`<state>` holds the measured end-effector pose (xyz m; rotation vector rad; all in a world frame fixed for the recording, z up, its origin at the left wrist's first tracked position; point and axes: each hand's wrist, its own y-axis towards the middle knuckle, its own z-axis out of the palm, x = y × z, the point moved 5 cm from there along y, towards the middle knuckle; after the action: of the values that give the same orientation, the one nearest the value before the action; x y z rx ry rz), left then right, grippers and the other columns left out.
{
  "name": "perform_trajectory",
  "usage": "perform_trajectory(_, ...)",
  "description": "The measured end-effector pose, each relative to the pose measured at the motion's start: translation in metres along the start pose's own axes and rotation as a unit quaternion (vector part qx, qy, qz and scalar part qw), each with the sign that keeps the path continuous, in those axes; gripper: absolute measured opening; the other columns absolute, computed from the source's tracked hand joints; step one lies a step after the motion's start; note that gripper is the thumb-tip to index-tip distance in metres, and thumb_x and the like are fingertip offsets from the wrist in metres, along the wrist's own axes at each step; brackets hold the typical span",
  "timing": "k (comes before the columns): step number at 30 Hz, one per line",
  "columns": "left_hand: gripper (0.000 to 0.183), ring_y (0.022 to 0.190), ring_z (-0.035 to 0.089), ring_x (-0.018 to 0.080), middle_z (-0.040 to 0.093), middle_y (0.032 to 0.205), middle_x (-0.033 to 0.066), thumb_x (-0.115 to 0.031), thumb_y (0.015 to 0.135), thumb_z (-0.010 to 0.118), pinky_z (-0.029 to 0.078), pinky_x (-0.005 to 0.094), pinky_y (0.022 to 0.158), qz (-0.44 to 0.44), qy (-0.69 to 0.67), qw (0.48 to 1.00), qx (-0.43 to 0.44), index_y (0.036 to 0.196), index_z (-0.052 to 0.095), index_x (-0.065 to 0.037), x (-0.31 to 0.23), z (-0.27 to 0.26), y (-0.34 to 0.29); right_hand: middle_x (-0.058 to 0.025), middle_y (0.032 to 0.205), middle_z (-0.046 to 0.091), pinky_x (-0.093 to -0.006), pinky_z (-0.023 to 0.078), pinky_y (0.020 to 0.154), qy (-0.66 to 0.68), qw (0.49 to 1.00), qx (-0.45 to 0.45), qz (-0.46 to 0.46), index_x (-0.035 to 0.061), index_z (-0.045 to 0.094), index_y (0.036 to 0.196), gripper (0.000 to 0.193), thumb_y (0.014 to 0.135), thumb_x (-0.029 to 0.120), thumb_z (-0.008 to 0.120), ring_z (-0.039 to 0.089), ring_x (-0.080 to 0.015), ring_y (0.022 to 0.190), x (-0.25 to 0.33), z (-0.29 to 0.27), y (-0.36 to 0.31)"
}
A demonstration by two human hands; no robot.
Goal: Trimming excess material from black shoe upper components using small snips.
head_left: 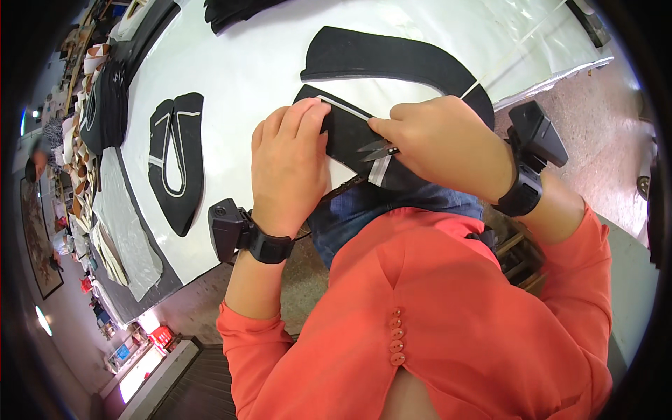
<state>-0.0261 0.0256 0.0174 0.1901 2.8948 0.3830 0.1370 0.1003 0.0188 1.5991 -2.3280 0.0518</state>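
Observation:
A black shoe-upper piece lies at the table's near edge, partly hanging over my lap. Along its far edge runs a narrow white tape. My left hand is closed over the piece's left end, its fingertips pressing at the tape's end. My right hand grips small scissors, their blades apart and pointing left over the piece. Its thumb and forefinger meet at the white tape. From behind that hand a thin white strand stretches to the upper right. The scissors' handles are hidden in my palm.
Beyond my hands lies a curved black piece on the white-covered table. To the left is a black upper with white edging. Stacked black pieces and plastic sheeting line the table's left side.

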Motion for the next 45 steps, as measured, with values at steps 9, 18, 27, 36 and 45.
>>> perform_trajectory(9, 0.044, 0.124, 0.054, 0.0331, 0.062, 0.132, 0.0049, 0.001, 0.085, 0.068, 0.043, 0.0454, 0.105, 0.008, 0.012, 0.999, 0.029, 0.127, 0.065, -0.01, 0.001, -0.004, 0.005, -0.0087, 0.074, 0.063, -0.0352, 0.048, 0.061, 0.005, 0.999, -0.001, 0.042, 0.0016, 0.065, 0.086, 0.051, 0.072, 0.046, 0.085, 0.065, -0.0251, 0.063, 0.024, -0.004, -0.007)
perform_trajectory(18, 0.039, 0.124, 0.054, 0.0331, 0.065, 0.129, 0.006, -0.013, 0.086, 0.073, 0.043, 0.0491, 0.108, 0.03, 0.039, 0.999, 0.012, 0.124, 0.067, -0.006, -0.009, -0.003, -0.01, -0.007, 0.075, 0.062, -0.0347, 0.047, 0.062, -0.107, 0.993, 0.011, 0.057, 0.0044, 0.066, 0.093, 0.028, 0.074, 0.021, 0.078, 0.066, -0.0218, 0.067, 0.015, -0.005, -0.011)
perform_trajectory(27, 0.041, 0.121, 0.056, 0.0356, 0.065, 0.126, 0.0117, -0.014, 0.089, 0.071, 0.042, 0.0483, 0.107, -0.045, 0.046, 0.998, -0.01, 0.129, 0.066, -0.006, -0.019, -0.006, -0.047, -0.0174, 0.081, 0.069, -0.046, 0.054, 0.075, 0.098, 0.992, 0.056, 0.06, 0.0045, 0.07, 0.095, 0.022, 0.083, 0.022, 0.074, 0.069, -0.0361, 0.086, -0.049, -0.034, -0.005)
perform_trajectory(36, 0.036, 0.119, 0.056, 0.0365, 0.062, 0.129, 0.0124, -0.01, 0.088, 0.072, 0.045, 0.0472, 0.101, -0.006, -0.041, 0.999, -0.034, 0.124, 0.068, -0.005, -0.058, 0.012, -0.019, -0.0159, 0.075, 0.067, -0.045, 0.05, 0.066, 0.081, 0.995, -0.005, 0.049, 0.0032, 0.065, 0.092, 0.014, 0.08, 0.009, 0.069, 0.066, -0.0369, 0.077, -0.048, -0.021, 0.006)
perform_trajectory(45, 0.034, 0.117, 0.059, 0.0367, 0.061, 0.127, 0.0162, -0.013, 0.089, 0.072, 0.048, 0.0482, 0.101, -0.018, -0.052, 0.998, -0.035, 0.121, 0.067, -0.002, -0.061, 0.02, -0.019, -0.01, 0.073, 0.065, -0.0298, 0.051, 0.067, 0.344, 0.93, 0.04, 0.123, -0.0046, 0.063, 0.094, 0.023, 0.085, 0.015, 0.072, 0.065, -0.0155, 0.071, -0.055, -0.013, 0.009)
